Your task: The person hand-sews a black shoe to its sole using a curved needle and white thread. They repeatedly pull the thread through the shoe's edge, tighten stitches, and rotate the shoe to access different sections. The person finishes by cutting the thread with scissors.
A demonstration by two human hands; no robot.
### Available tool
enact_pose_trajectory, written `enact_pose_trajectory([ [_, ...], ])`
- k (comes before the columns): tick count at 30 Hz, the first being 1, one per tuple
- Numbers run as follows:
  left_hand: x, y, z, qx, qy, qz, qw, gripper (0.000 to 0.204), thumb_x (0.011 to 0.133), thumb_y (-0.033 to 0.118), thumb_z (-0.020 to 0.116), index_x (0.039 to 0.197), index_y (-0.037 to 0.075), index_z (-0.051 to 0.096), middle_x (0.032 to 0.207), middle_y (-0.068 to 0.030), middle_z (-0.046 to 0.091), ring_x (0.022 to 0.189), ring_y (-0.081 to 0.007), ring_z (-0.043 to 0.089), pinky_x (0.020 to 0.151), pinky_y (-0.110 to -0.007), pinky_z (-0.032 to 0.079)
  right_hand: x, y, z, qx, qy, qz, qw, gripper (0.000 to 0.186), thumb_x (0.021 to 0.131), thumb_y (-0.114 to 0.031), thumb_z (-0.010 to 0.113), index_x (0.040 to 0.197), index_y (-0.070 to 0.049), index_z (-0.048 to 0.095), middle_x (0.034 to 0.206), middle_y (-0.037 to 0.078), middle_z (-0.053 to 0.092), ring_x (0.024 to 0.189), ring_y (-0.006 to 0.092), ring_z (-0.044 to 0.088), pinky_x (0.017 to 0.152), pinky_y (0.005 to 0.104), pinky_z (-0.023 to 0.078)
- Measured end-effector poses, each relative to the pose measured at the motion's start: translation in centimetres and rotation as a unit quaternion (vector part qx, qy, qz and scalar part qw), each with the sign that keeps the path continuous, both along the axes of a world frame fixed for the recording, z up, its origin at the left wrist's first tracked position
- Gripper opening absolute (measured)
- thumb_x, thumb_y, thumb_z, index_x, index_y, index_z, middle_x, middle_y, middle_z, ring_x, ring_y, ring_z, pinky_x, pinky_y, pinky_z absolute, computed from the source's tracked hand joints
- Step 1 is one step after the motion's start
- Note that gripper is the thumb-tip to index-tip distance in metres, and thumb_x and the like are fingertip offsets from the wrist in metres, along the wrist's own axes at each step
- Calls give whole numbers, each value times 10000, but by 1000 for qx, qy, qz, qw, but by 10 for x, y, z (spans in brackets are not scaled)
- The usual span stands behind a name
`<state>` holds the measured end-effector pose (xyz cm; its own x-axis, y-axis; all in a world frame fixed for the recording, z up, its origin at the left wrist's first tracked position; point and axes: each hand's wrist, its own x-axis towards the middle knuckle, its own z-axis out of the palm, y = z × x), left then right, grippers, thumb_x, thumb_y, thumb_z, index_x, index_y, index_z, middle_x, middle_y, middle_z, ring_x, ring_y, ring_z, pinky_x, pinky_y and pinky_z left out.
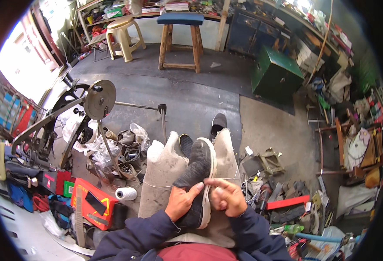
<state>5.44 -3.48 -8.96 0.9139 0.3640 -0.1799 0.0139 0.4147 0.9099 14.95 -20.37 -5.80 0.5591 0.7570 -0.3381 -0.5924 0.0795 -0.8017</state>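
A black knit slip-on shoe (196,163) with a white sole lies tilted across my lap, toe pointing away from me. My left hand (182,202) is closed round its left side near the opening, thumb on the upper. At the right edge of the sole is my right hand (227,198), its index fingertip against the sole rim and the other fingers curled in. Whatever those fingers pinch is too small to make out. A stained beige apron (161,174) covers my knees beneath the shoe. Thin pale thread-like lines run across the apron on both sides.
A hand-cranked machine with a round wheel (100,99) stands at left. Near it are a white thread spool (126,194) and a red box (93,204) with a phone on top. Scraps and tools (283,202) litter the right floor. Farther off stand a blue-topped stool (180,19) and green chest (277,74).
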Motion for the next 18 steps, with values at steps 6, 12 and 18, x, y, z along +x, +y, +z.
enact_pose_trajectory([
  [6, 2, -3, 1, -31, -2, 15, 999, 356, 992, 58, 664, 1333, -39, 625, 1259, -78, 699, 1113, -150, 641, 990, -297, 489, 0, -34, -6, 104, -62, -217, 969, 292, 1027, -218, 619, 792, -96, 497, 632, -53, 424, 481, 40, 308, 441, 243, 252],
  [12, -1, 4, 15, 7, 28, -31, 999, 377, 984, 74, 676, 1337, -39, 610, 1231, -83, 699, 1090, -154, 639, 975, -304, 496, -11, -10, 3, -185, -423, -108, 880, 259, 872, -151, 827, 801, -45, 602, 670, -27, 516, 562, 27, 450, 485, 245, 338],
  [18, 4, 2, 21, 192, 9, -59, 980, 448, 937, 134, 730, 1328, -43, 600, 1279, -140, 678, 1125, -222, 635, 1003, -354, 486, -5, -23, -3, -113, -266, -92, 953, 203, 928, -129, 765, 839, -56, 599, 658, -73, 499, 585, -7, 413, 495, 222, 298],
])
